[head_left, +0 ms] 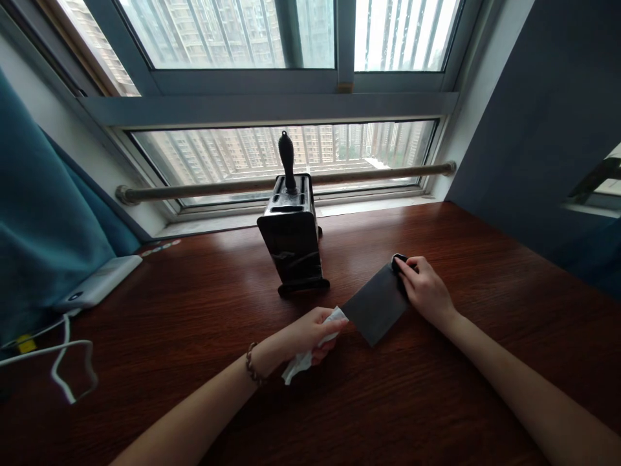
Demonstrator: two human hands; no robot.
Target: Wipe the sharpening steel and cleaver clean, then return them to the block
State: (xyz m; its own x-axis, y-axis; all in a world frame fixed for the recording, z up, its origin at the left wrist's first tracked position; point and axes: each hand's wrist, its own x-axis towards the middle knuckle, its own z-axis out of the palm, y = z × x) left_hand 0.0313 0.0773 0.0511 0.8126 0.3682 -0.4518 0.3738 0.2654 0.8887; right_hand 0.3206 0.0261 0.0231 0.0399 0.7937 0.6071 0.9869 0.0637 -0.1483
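My right hand is closed round the dark handle of a cleaver, whose broad grey blade points down and left above the table. In my left hand is a crumpled white tissue, pinched between thumb and fingers. The tissue meets the blade's left corner; how far it wraps the edge is hidden by my fingers. Behind the hands stands a black knife block with slots in its top. One black-handled tool sticks upright out of it, its lower part hidden inside.
The reddish-brown wooden table reaches to the window sill. At the left lie a white power strip or box and white cables, beside a teal curtain. A horizontal rail crosses before the window. A dark wall bounds the right.
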